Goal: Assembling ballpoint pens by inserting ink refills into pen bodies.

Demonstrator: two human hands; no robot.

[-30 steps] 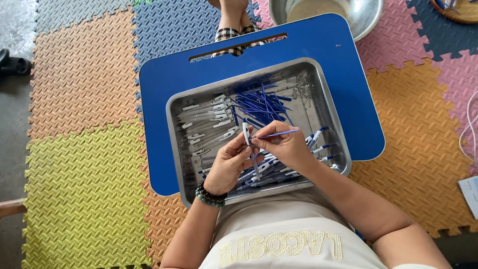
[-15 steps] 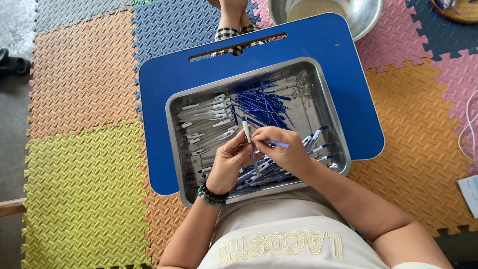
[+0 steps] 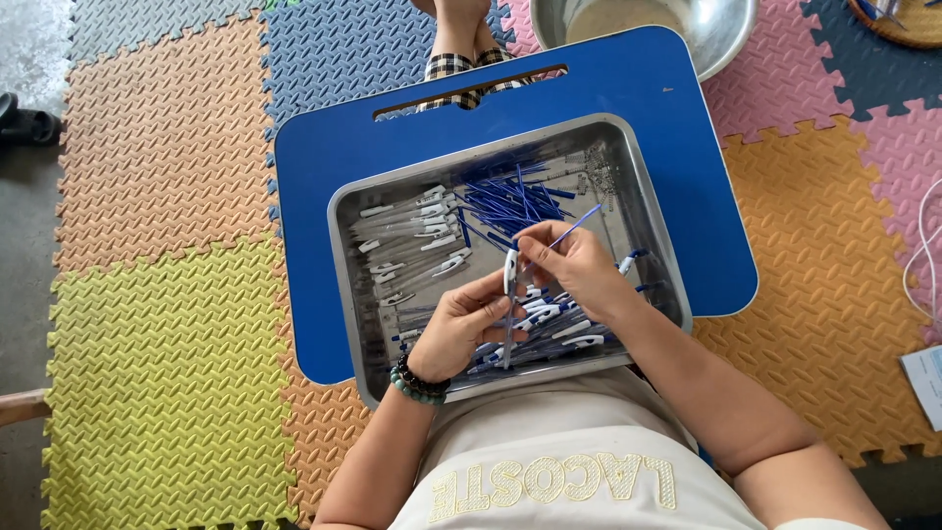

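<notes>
Foam mats point(image 3: 157, 196) in orange, yellow, blue and pink cover the floor, interlocked. A steel bowl point(image 3: 721, 29) sits at the top, just beyond the blue lap table point(image 3: 687, 157). A dark sandal point(image 3: 25, 123) lies at the left edge (on bare concrete), and a white cord point(image 3: 922, 260) curls at the right.

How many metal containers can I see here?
2: a rectangular metal tray of pen parts on the blue lap table, under both hands, and a round metal bowl at the top edge, partly out of view.
</notes>
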